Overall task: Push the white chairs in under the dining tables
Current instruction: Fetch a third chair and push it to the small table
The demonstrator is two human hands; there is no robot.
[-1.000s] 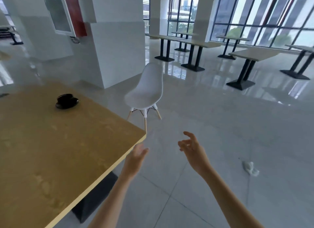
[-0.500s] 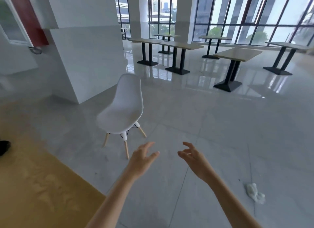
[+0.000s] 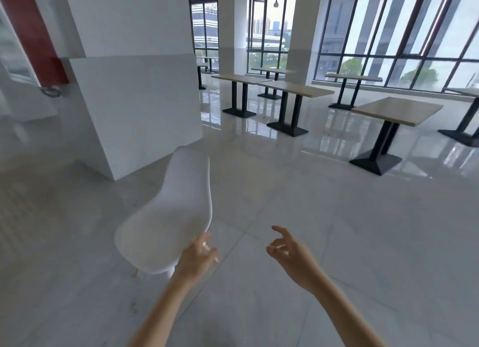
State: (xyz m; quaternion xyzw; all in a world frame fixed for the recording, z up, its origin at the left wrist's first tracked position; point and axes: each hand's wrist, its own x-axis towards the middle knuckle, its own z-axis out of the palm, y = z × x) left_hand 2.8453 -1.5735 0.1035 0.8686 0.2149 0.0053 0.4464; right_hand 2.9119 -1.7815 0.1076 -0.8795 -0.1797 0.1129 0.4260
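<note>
A white shell chair (image 3: 171, 217) with pale wooden legs stands alone on the grey tiled floor, its seat facing left and its back towards me. My left hand (image 3: 197, 258) hovers open at the chair's lower right edge, and I cannot tell whether it touches the shell. My right hand (image 3: 287, 253) is open with loosely curled fingers, apart from the chair on its right. Both hands hold nothing.
A wide white pillar (image 3: 134, 87) rises behind the chair. Several wooden dining tables on black pedestal bases stand farther off, the nearest (image 3: 396, 111) at the right and a long pair (image 3: 274, 86) near the windows. Glossy open floor lies between.
The view has swung right and moved closer: the yellow-topped table has left the frame, the chair is much nearer, and my left hand has reached its seat edge.
</note>
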